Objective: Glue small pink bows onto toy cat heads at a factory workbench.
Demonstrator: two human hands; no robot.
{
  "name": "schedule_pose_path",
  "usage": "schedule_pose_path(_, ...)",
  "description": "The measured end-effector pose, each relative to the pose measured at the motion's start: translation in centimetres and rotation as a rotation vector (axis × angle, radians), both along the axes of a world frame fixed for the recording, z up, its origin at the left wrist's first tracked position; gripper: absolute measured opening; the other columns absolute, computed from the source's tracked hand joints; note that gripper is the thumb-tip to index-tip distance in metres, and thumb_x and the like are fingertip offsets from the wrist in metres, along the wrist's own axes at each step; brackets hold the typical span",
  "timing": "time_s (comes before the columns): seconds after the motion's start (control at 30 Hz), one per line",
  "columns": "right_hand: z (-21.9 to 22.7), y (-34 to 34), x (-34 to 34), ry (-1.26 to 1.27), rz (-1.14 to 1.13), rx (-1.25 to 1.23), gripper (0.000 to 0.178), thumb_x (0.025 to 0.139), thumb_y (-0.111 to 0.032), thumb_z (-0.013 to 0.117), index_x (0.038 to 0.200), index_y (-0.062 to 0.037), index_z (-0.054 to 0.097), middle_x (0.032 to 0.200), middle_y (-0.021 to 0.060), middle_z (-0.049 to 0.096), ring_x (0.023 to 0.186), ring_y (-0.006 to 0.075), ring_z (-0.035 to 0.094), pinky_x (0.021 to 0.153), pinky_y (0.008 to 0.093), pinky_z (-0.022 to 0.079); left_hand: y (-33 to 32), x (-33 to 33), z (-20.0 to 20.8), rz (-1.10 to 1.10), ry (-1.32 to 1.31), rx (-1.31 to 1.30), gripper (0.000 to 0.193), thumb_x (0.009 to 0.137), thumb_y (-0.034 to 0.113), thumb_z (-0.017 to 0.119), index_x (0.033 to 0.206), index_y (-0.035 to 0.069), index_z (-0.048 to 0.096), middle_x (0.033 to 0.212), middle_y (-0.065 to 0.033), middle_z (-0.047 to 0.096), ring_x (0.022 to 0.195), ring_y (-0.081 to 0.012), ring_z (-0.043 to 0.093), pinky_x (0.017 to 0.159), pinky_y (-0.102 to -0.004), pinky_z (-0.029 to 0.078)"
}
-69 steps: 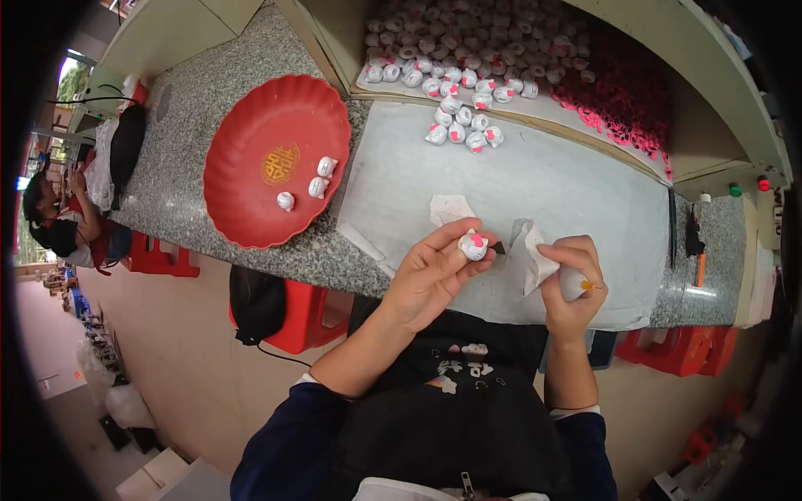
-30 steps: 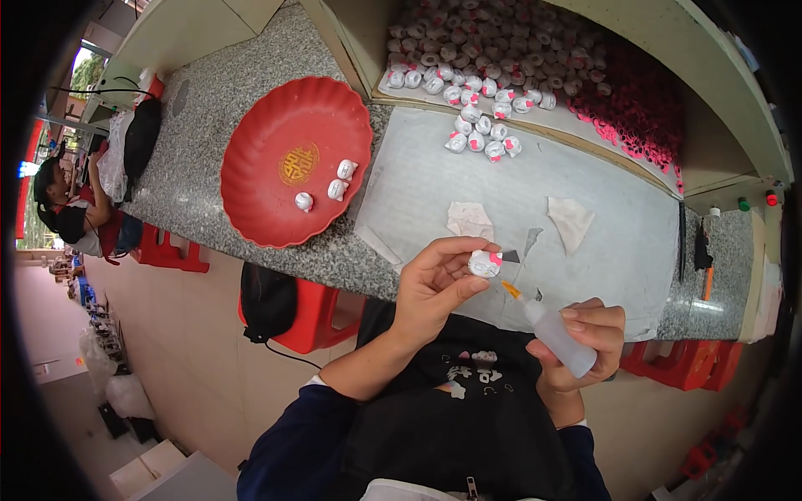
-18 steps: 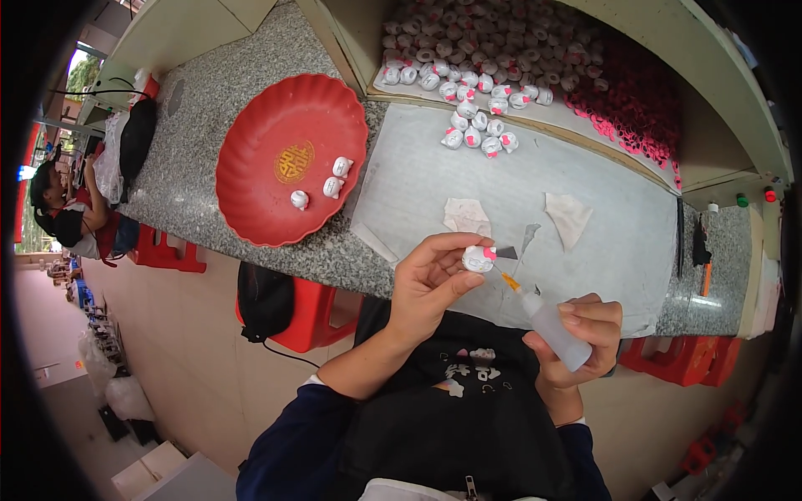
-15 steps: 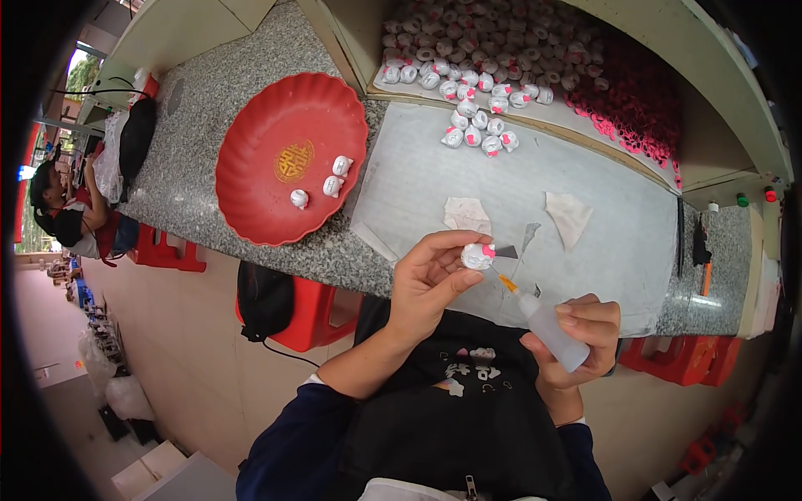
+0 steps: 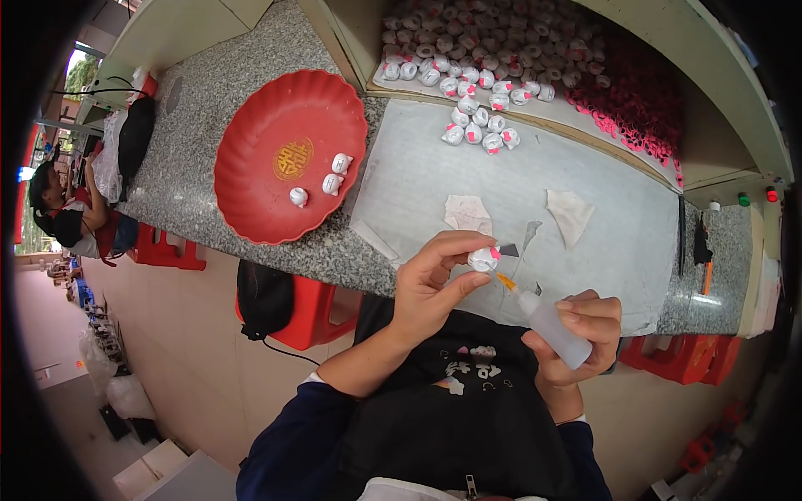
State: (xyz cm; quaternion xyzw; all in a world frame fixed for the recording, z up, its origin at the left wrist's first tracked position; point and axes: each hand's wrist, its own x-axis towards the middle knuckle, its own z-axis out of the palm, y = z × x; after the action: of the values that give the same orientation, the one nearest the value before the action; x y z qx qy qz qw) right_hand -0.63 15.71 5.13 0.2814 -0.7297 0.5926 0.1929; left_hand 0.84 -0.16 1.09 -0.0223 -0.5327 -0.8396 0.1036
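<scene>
Between the thumb and fingers of my left hand is a small white figurine head with a pink bow on its right side. My right hand is wrapped round a translucent squeeze bottle. The bottle tilts up to the left, and its orange needle tip comes close to the lower right of the figurine head; whether they touch I cannot tell. Beyond my hands, several similar white heads lie grouped on the pale work sheet.
A red scalloped plate at the left bears 3 white heads. Under the shelf lie a heap of white heads and many pink pieces. Two cloth scraps rest on the sheet. Far left, a person sits near a red stool.
The figurine head in my left hand has shifted slightly right and down and turned a little. The bottle in my right hand has barely moved.
</scene>
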Motion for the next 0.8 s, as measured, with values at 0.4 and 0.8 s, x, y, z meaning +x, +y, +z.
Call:
schedule_pose_path(0.4,0.2,0.0,0.2,-0.027,0.024,0.037,0.042,0.050,-0.011,0.078,0.081,-0.0069,0.050,0.075,0.0076,0.048,0.055,0.0134,0.048,0.046,0.0231,0.041,-0.4,0.0,0.0,0.092,0.093,-0.375,0.031,0.067,-0.007,0.056,0.097,-0.004,0.051,0.100,-0.0154,0.050,0.095,-0.0220,0.047,0.082,-0.0300,0.037)
schedule_pose_path(0.8,-0.2,3.0,-4.8,-0.500,0.094,-0.151,0.029,0.063,-0.003,0.062,0.086,-0.0018,0.045,0.079,0.0072,0.045,0.071,0.0166,0.049,0.058,0.0254,0.045,-2.0,-0.9,-0.2,0.190,-0.047,-0.090,0.033,0.070,-0.006,0.054,0.101,-0.003,0.045,0.102,-0.0147,0.050,0.090,-0.0163,0.050,0.078,-0.0257,0.039)
